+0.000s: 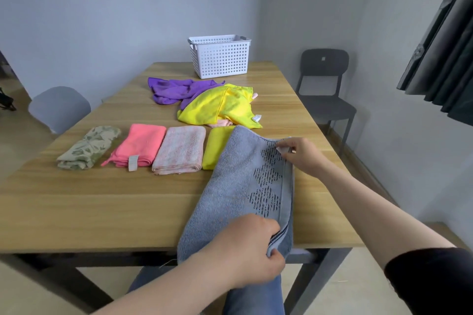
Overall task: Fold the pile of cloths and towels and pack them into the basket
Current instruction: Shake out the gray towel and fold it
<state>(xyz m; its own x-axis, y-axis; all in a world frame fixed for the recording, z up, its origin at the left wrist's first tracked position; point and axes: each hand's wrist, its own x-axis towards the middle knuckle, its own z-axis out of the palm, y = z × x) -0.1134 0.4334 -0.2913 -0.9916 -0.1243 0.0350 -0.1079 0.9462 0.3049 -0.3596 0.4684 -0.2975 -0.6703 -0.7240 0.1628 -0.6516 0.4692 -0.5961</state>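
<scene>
Left hand (249,250) pinches the grey towel's (238,186) near corner at the table (102,212) edge; right hand (304,155) pinches its far corner. Four folded cloths lie left of it, basket (220,57) at the far end.

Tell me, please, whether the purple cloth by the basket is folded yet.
Unfolded. The purple cloth lies crumpled and wrinkled on the table, one end under the loose yellow cloth.

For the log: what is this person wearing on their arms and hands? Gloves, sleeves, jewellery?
No gloves: the left hand and right hand are bare, with no ring or watch visible. A black sleeve covers the right arm down to near the elbow; the left forearm shows no sleeve in frame.
</scene>
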